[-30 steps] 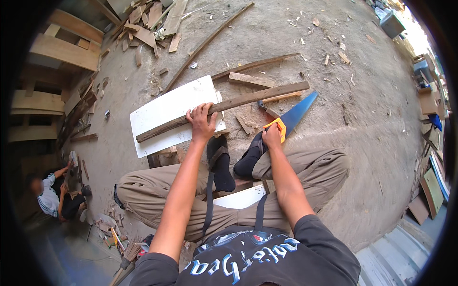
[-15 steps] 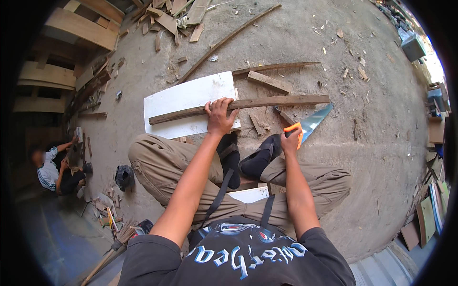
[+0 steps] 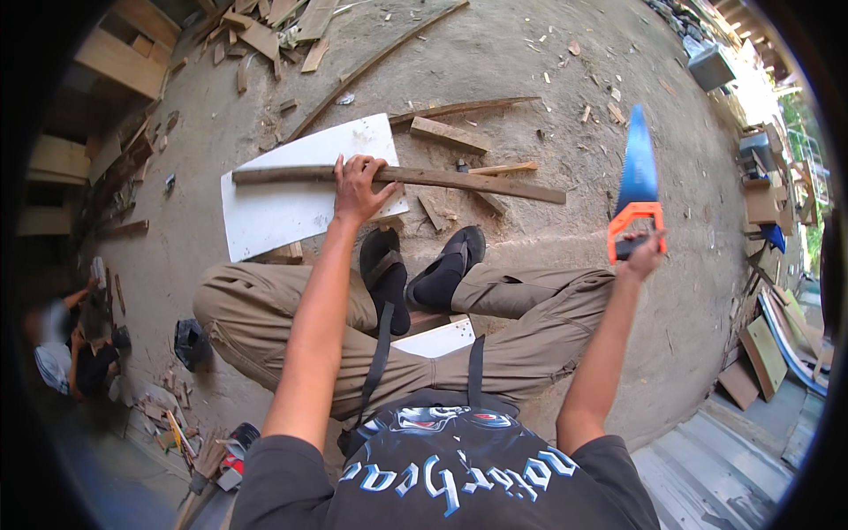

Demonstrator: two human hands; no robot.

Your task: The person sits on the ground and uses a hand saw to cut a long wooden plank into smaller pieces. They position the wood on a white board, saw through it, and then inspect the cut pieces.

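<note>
My left hand (image 3: pixel 358 187) is closed over a dark wooden batten (image 3: pixel 468 180), its fingers across the far edge and the thumb on the near side. The batten's left part lies on a white board (image 3: pixel 291 219), and its right end reaches out over the ground. Out to the right, my right hand (image 3: pixel 642 254) grips a handsaw (image 3: pixel 638 177) by its orange and black handle. The saw is raised off the ground, apart from the batten, with its bluish blade pointing away from me.
Beyond the batten lie a short wood block (image 3: pixel 450 135) and a long thin strip (image 3: pixel 380 64). Offcuts (image 3: pixel 265 35) are heaped at the far left. Leaning panels (image 3: pixel 763 353) stand on the right. Another person (image 3: pixel 75 344) sits at the left, near a black bag (image 3: pixel 190 343).
My right hand has swung the saw up and to the right, away from the batten. The batten has turned on the board, its right end coming nearer to me. The whole view has shifted.
</note>
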